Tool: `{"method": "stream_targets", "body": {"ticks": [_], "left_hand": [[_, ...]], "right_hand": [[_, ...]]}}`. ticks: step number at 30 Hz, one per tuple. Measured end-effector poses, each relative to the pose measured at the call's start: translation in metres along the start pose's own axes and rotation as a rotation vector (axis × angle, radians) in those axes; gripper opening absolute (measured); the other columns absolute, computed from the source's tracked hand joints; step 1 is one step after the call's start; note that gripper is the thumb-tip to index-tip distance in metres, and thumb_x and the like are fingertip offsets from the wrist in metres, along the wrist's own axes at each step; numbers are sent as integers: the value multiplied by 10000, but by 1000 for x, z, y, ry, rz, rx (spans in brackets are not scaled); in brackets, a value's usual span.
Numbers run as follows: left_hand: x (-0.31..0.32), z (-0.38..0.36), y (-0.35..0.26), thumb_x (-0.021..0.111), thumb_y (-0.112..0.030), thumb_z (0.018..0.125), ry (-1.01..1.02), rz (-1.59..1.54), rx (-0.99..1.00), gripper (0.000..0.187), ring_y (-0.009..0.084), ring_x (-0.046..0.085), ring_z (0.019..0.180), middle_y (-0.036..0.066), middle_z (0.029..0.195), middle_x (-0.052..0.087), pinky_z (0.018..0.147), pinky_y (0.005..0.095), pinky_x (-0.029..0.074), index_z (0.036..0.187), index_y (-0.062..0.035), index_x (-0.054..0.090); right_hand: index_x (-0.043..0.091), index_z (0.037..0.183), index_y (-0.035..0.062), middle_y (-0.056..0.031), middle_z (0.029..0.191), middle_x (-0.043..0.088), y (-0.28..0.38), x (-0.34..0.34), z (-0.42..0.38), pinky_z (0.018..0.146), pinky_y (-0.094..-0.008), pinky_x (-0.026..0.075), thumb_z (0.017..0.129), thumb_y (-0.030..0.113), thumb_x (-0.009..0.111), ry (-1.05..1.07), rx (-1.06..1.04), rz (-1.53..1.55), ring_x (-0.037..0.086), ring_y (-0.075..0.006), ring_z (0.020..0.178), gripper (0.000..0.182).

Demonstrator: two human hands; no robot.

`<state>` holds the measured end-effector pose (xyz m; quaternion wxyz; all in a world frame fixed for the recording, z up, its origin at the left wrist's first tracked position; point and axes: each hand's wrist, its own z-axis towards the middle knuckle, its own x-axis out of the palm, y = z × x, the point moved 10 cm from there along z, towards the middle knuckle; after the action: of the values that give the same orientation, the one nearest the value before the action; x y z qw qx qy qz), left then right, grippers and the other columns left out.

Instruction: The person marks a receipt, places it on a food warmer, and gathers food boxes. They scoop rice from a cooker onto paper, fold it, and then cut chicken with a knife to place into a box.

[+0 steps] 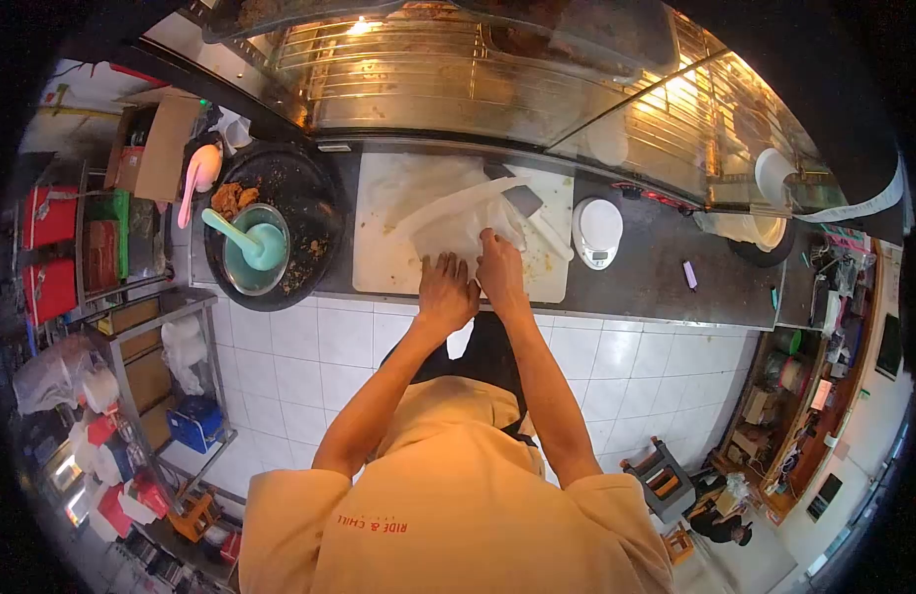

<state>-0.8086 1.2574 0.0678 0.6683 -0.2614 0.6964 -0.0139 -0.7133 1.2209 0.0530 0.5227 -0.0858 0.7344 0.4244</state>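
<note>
A translucent plastic bag (463,220) lies spread over a white cutting board (379,267) with crumbs on it. My left hand (448,290) rests flat on the bag's near edge, fingers pointing away from me and slightly apart. Close beside it, my right hand (499,265) has its fingers bent together on the bag's near right part. To the right of the bag lies a white bar like a handle (550,238), next to a dark flat piece (523,201) partly covered by the plastic.
Left of the board, a black round tray (314,178) holds brown fried pieces (232,198) and a metal bowl (280,223) with a pale green ladle (242,238). A white kitchen scale (597,233) stands at right. Behind is a lit glass cabinet (398,89). Another person (720,520) is at lower right.
</note>
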Motion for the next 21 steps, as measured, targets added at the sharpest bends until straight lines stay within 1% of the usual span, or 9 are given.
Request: {"method": "stream_targets", "body": {"ticks": [4,7,8,11,12,15,18,20,21], "left_hand": [[-1,12,10,531,-176,836,36,-8,-61,443,408,501,1218,281,1282,547,1068,541,328,1185,93,575],[-6,15,0,548,-161,815,-41,-177,70,456,414,479,1241,288,1290,535,1062,514,347,1176,116,566],[-9,12,-4,565,-161,809,-86,-151,101,471,421,458,1263,289,1298,527,1056,494,358,1180,127,556],[0,9,12,574,-168,806,5,-97,-110,464,424,447,1268,291,1325,506,1052,496,361,1172,117,562],[5,9,17,583,-155,804,50,-42,-130,439,428,458,1247,287,1314,507,1058,491,358,1158,103,571],[-2,11,10,634,-215,774,-85,-40,-40,470,380,472,1226,258,1310,514,1033,467,359,1134,86,601],[3,17,-2,656,-216,759,-161,-10,142,483,358,504,1172,231,1265,541,1001,464,370,1142,73,600],[14,20,11,659,-211,758,-62,-23,5,492,347,527,1122,221,1245,553,965,459,383,1163,60,594],[16,21,16,660,-208,757,-12,-30,-63,497,341,538,1097,215,1234,560,947,457,389,1173,54,590]], "right_hand": [[529,948,-2,-239,849,633,-5,9,4,675,-489,511,738,-15,659,-11,14,-39,637,-439,816,247],[532,932,0,-241,858,637,-7,11,5,681,-497,510,741,-17,650,-21,32,-17,636,-444,818,224],[534,925,0,-241,860,638,-6,10,5,683,-499,509,744,-19,644,-25,35,7,635,-446,819,213],[537,893,8,-235,863,637,-10,15,4,686,-506,504,754,-10,643,-32,19,-11,632,-449,814,176],[543,895,8,-236,868,639,-8,15,4,685,-505,503,759,-7,641,-40,13,5,631,-446,814,168],[568,902,9,-237,869,644,-8,10,3,681,-501,499,775,0,629,-72,5,54,632,-439,808,141],[602,899,10,-232,839,654,-10,8,1,677,-492,501,784,21,626,-103,6,81,635,-430,788,118],[622,887,4,-226,813,660,-18,9,2,681,-483,508,780,62,643,-115,-2,49,639,-425,773,123],[609,867,4,-231,808,647,-20,9,4,672,-492,501,766,77,654,-108,14,51,632,-430,774,132]]}}
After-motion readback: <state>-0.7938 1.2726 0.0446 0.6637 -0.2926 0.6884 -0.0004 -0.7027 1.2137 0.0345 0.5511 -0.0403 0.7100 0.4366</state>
